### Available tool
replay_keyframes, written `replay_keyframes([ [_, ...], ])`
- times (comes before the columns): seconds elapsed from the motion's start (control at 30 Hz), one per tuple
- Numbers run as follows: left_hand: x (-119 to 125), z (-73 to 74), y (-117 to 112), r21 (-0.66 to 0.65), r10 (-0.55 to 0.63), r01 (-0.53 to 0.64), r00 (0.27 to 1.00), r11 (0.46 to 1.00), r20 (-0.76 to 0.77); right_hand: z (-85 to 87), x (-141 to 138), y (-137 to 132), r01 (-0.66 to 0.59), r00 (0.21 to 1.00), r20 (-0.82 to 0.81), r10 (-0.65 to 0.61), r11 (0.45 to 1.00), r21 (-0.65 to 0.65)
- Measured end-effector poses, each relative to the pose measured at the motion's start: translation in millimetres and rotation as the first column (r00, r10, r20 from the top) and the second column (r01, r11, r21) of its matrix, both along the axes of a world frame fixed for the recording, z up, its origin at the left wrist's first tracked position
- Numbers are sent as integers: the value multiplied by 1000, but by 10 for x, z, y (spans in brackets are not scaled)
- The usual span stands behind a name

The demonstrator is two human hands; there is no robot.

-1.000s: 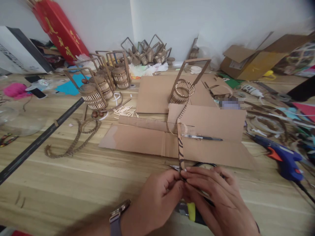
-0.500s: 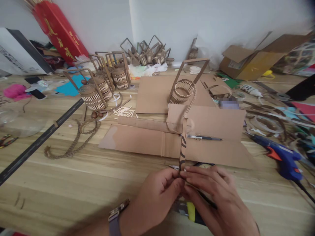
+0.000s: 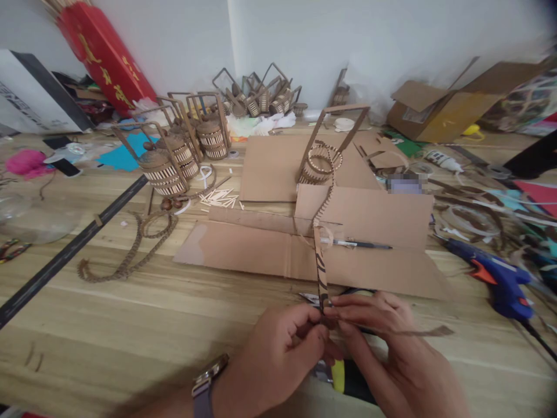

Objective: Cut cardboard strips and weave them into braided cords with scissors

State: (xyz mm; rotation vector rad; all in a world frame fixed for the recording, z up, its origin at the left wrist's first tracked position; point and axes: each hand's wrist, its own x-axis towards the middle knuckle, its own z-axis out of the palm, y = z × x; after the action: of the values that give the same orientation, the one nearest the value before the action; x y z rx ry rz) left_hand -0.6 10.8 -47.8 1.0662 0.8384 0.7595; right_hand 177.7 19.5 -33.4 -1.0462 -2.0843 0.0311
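Note:
My left hand [image 3: 278, 357] and my right hand [image 3: 391, 348] meet at the near edge of the wooden table [image 3: 130, 325]. Both pinch the lower end of a narrow brown cardboard strip [image 3: 321, 270] with dark stripes. The strip rises from my fingertips, then turns into a ridged corrugated band that curls up to an unfinished slatted cardboard basket [image 3: 319, 159]. A thin peeled brown layer [image 3: 418, 332] trails to the right from my right fingers. A watch [image 3: 209, 377] sits on my left wrist.
Flat cardboard sheets [image 3: 369, 255] lie behind my hands with a pen [image 3: 361, 244] on them. A blue glue gun [image 3: 500, 278] rests at right, finished slatted baskets [image 3: 174, 157] stand at left. A yellow-handled tool [image 3: 337, 374] lies under my hands. A black ruler [image 3: 65, 255] crosses the left.
My right hand has pulled a thin brown layer off the strip out to the right. The strip's upper end has swayed slightly left. My left hand keeps its pinch.

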Motion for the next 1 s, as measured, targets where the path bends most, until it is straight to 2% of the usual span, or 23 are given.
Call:
replay_keyframes([
  [0.1,-16,-41,6,-16,17,-16,1000,1000,19,0,-10,0,-32,999,39,30,999,28],
  [0.23,-41,-71,23,93,52,-45,996,995,-70,5,-38,21,-60,994,98,50,994,97],
  [0.33,-45,-58,30,111,53,-43,995,993,-89,6,-46,27,-72,989,136,57,991,109],
  [0.57,-16,24,0,45,8,-6,999,999,-40,8,-8,-4,-2,993,115,-5,998,64],
  [0.77,-15,-29,6,-29,18,-17,999,999,32,30,-16,-7,-18,997,81,14,999,42],
  [1.0,-44,-14,33,136,42,-30,995,990,-86,65,-34,29,-52,986,163,33,992,115],
])
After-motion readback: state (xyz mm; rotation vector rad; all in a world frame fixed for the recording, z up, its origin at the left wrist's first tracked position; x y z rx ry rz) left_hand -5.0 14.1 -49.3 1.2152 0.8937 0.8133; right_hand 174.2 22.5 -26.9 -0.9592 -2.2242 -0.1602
